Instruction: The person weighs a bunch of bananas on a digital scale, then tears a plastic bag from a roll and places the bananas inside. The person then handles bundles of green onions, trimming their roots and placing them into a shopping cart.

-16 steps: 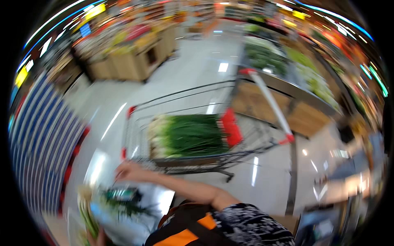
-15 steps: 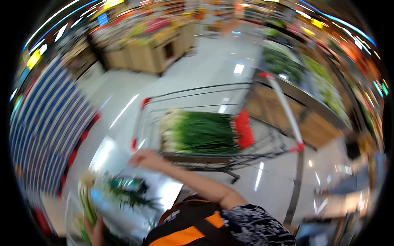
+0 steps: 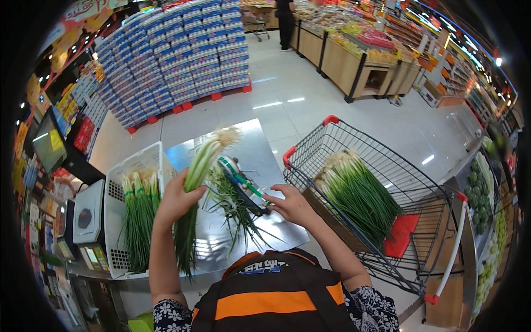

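My left hand (image 3: 181, 198) is closed round a bunch of scallions (image 3: 198, 169), roots pointing up and away, green leaves hanging toward me. My right hand (image 3: 293, 205) has its fingers apart at the near right end of a black tape dispenser (image 3: 243, 188) with a green-and-white strip; whether the fingertips touch the strip is hard to tell. Loose scallion leaves (image 3: 229, 213) lie beside the dispenser on the metal table (image 3: 249, 135). Left of my left hand, a white plastic crate (image 3: 162, 157) holds several scallion bunches (image 3: 138, 210) bound with green bands.
A shopping cart (image 3: 387, 144) stands to the right, loaded with a large pile of scallions (image 3: 357, 199). A scale (image 3: 88, 213) and a dark screen (image 3: 52, 138) are at the left. Stacked blue-and-white packs (image 3: 182, 52) rise beyond the table. A person (image 3: 285, 25) stands far off.
The view has swung left from the cart to the table. My right hand has come from near the cart's side to the tape dispenser. The left hand still holds its scallions.
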A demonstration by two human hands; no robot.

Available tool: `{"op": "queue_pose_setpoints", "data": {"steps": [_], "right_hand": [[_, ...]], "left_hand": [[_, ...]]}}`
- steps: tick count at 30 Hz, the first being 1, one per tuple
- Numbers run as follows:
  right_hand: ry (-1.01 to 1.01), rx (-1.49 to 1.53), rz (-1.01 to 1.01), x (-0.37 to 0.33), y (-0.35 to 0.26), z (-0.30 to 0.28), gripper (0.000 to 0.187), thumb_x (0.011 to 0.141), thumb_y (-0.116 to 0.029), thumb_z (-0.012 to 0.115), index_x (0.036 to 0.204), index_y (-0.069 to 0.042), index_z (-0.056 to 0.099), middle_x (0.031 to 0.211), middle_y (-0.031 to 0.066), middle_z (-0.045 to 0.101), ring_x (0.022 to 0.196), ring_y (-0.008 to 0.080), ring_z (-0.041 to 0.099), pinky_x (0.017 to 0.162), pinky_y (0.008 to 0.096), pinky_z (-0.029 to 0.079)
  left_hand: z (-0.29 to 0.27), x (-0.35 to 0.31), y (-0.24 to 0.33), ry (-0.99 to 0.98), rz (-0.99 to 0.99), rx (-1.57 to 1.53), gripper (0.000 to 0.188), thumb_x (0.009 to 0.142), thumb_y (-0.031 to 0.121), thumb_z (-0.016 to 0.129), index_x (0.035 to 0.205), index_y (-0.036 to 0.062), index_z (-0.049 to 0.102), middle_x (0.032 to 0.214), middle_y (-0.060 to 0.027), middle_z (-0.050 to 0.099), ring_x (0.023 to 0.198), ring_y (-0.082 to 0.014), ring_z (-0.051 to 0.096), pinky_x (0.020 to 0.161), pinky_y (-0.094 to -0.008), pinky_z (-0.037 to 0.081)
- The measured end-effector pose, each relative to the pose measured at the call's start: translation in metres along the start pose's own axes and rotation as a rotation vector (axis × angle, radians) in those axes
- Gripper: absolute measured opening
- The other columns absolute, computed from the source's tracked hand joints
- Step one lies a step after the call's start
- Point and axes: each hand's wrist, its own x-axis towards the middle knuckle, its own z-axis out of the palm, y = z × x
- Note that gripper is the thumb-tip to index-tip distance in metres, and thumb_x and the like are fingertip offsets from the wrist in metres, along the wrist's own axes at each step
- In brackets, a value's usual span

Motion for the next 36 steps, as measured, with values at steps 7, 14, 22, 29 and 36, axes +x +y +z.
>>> {"op": "queue_pose_setpoints", "data": {"steps": [7,14,22,29,36], "right_hand": [[0.023,-0.133,-0.053,0.012,0.007,0.028,0.033,0.077,-0.031,0.067,0.100,-0.007,0.062,0.113,0.0129,0.055,0.110,0.0294,0.049,0.094,0.0408,0.037],[0.092,0.198,0.221,0.027,0.016,0.036,0.032,0.074,-0.026,0.071,0.094,-0.004,0.058,0.096,0.0115,0.059,0.092,0.0300,0.056,0.080,0.0374,0.044],[0.067,0.123,0.378,0.027,0.028,0.064,0.021,0.072,-0.017,0.070,0.082,-0.002,0.059,0.087,0.0140,0.056,0.084,0.0318,0.056,0.076,0.0380,0.045],[-0.079,0.378,0.582,0.038,0.028,0.042,0.018,0.080,-0.019,0.064,0.078,-0.001,0.062,0.073,0.0108,0.061,0.070,0.0200,0.061,0.065,0.0316,0.048],[-0.120,0.948,0.718,0.050,-0.006,0.023,0.020,0.087,-0.019,0.062,0.078,-0.001,0.059,0.066,0.0035,0.062,0.056,0.0081,0.057,0.052,0.0210,0.045]], "left_hand": [[0.035,0.011,-0.008,-0.050,-0.013,0.020,0.043,0.073,0.024,0.069,0.107,0.0002,0.057,0.081,-0.0146,0.062,0.073,-0.0194,0.059,0.070,-0.0328,0.047],[0.058,0.024,0.002,-0.130,0.017,-0.048,0.046,0.073,0.022,0.069,0.111,-0.0002,0.056,0.086,-0.0131,0.064,0.076,-0.0178,0.059,0.071,-0.0316,0.047],[0.082,0.038,-0.010,-0.204,0.098,-0.001,0.057,0.073,0.019,0.069,0.123,-0.0002,0.050,0.092,-0.0196,0.064,0.083,-0.0254,0.064,0.075,-0.0318,0.048],[0.087,0.044,-0.023,-0.171,0.144,0.077,0.063,0.073,0.019,0.070,0.127,-0.0029,0.045,0.097,-0.0220,0.063,0.088,-0.0301,0.064,0.078,-0.0344,0.049],[0.120,0.040,-0.033,-0.241,0.081,0.317,0.050,0.073,0.021,0.072,0.105,-0.0013,0.041,0.092,-0.0252,0.060,0.083,-0.0406,0.061,0.068,-0.0450,0.050]]}}
